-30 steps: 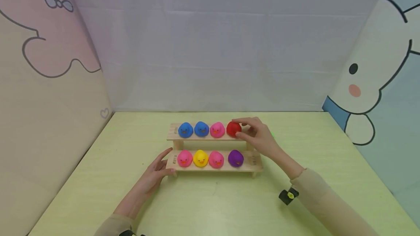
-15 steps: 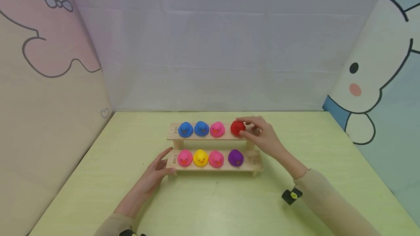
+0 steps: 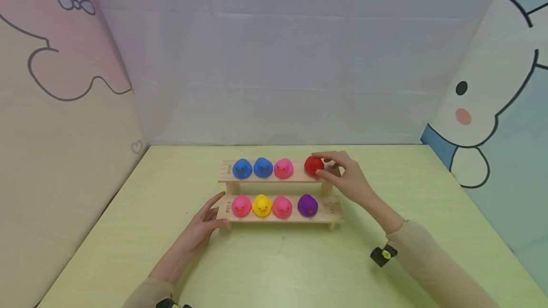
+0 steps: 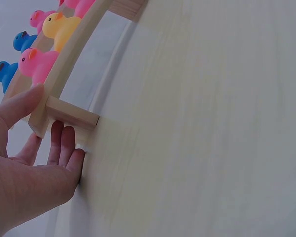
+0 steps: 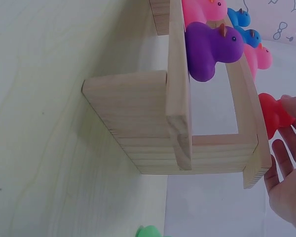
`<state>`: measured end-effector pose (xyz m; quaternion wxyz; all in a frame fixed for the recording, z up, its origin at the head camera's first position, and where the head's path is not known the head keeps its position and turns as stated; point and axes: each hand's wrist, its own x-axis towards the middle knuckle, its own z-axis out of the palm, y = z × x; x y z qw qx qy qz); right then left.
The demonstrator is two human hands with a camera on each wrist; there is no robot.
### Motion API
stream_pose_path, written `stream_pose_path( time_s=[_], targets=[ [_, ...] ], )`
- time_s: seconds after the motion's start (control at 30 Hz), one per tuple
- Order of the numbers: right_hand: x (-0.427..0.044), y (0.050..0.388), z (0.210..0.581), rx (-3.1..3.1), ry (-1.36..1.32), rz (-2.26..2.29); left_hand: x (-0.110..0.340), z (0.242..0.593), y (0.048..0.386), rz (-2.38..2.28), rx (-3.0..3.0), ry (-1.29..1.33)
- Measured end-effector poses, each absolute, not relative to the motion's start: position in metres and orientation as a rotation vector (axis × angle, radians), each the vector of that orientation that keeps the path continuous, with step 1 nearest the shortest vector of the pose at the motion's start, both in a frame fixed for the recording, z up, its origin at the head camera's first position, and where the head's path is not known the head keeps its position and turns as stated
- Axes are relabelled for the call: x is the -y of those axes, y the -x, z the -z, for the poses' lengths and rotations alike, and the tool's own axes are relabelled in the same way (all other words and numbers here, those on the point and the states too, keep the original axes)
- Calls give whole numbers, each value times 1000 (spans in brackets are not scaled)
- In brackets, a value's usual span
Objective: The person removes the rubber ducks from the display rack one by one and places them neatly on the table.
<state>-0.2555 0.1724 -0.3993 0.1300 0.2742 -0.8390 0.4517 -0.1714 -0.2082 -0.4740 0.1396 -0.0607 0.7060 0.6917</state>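
A two-tier wooden rack (image 3: 252,219) stands on the table. Its upper tier holds two blue ducks (image 3: 263,168), a pink duck (image 3: 283,168) and, at the right, a red duck (image 3: 313,166). The right hand (image 3: 348,179) pinches the red duck between thumb and fingers. On the lower tier are two pink ducks (image 3: 282,207), a yellow duck (image 3: 262,206) between them and a purple duck (image 3: 308,206). The left hand (image 3: 199,232) grips the lower tier's left end; in the left wrist view its thumb lies on the board (image 4: 60,79).
Behind the rack's right side, a green object (image 5: 149,231) lies on the table, seen in the right wrist view. A white cloth wall (image 3: 282,75) rises at the table's back edge, with patterned panels at left and right.
The right hand has moved the red duck to the right along the upper tier, widening the gap beside the pink duck. The left hand stays on the rack's left end.
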Motion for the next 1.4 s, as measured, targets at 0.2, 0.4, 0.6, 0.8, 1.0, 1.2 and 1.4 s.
stream_pose_path(
  time_s=[0.2,0.4,0.6,0.8,1.0,1.2,1.4],
  targets=[
    [-177,256,400,2430,-789,-1310,209,474,171,-2001,-2036,172],
    [-181,258,403,2416,-775,-1282,209,475,172,-1989,-2045,183],
    [-186,256,401,2418,-731,-1239,208,475,171,-1986,-2042,186],
    [-196,257,399,2411,-702,-1208,210,474,171,-1985,-2042,168],
    [-208,255,399,2417,-646,-1248,210,474,169,-1985,-2045,158],
    [-215,251,397,2427,-581,-1224,210,474,169,-1987,-2048,144],
    [-221,239,388,2439,-517,-1217,210,474,169,-1986,-2042,136]
  ],
)
